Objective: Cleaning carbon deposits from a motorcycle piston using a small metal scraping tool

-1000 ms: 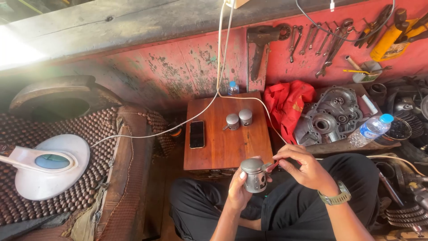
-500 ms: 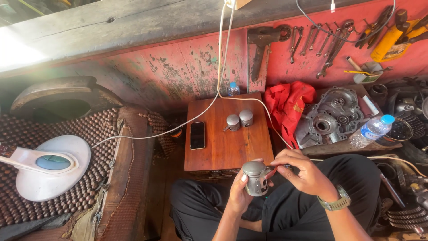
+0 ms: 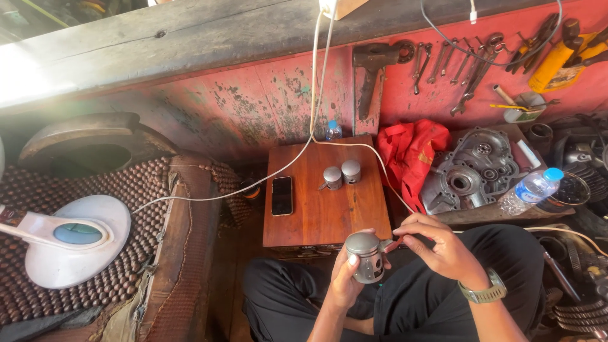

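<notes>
Above lap, piston lower than before

Wooden stool; phone; two pistons

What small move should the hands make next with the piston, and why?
Probably press the pin further in. The left hand grips the metal piston upright over the lap, and the right hand pinches a small part at its side hole, where the pin protrudes.

We observe a grey metal piston, cylindrical, domed crown uppermost, held upright above the lap, a pin protruding sideways.
</notes>
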